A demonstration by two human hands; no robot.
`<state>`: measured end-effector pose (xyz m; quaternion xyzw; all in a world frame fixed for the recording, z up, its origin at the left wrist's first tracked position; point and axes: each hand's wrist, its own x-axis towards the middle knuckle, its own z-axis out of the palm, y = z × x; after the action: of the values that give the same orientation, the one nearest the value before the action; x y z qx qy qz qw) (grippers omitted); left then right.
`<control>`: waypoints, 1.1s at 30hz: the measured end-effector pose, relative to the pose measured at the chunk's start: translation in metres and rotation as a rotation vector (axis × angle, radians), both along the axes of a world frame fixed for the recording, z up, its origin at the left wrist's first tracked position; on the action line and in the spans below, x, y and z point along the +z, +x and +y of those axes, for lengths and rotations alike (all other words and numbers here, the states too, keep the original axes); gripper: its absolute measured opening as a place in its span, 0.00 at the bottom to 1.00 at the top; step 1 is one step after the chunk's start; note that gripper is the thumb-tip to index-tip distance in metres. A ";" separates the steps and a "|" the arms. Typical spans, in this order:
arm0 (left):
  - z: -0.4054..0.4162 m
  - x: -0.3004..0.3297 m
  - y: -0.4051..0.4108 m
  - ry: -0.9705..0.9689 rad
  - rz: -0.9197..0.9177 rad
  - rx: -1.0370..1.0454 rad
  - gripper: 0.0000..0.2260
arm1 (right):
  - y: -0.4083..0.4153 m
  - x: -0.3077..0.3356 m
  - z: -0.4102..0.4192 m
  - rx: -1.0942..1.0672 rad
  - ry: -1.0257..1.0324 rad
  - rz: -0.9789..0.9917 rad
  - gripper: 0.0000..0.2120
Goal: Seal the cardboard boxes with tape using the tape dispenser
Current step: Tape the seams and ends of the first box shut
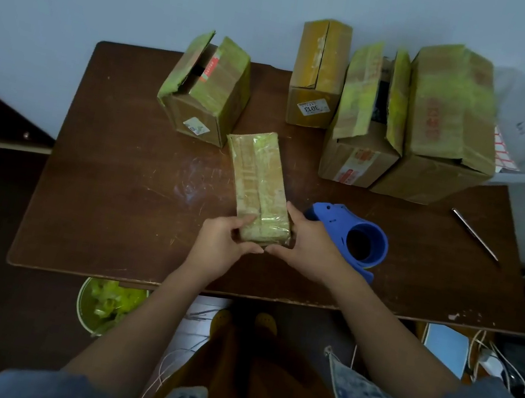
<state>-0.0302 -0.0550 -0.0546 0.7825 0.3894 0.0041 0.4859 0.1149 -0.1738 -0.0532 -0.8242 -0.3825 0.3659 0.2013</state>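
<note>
Now both hands hold one small flat box at the front of the brown worktop (pixel 109 194).

The left hand (pixel 222 244) grips the near left corner of the small flat box (pixel 258 186), with its thumb on top. The right hand (pixel 309 245) grips the near right corner, fingers curled round the side. The box lies flat on the worktop, with shiny tape over its top. The blue tape dispenser (pixel 355 237) lies on the worktop just beside the right hand, and no hand touches it. Four bigger boxes stand at the back: one box with open flaps (pixel 206 92) on the left, a tall box (pixel 316 76) in the middle, and two big boxes (pixel 440 124) side by side, touching, on the right. A thin pen (pixel 475 234) lies near the right edge.
</note>
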 end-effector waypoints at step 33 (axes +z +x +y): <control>-0.015 -0.016 -0.027 -0.104 -0.111 0.198 0.35 | -0.023 -0.002 -0.021 -0.397 0.239 0.187 0.27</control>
<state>-0.0571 -0.0701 -0.0709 0.7124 0.4369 0.0749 0.5440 0.0921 -0.1950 -0.0550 -0.8161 -0.2335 0.3458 0.3998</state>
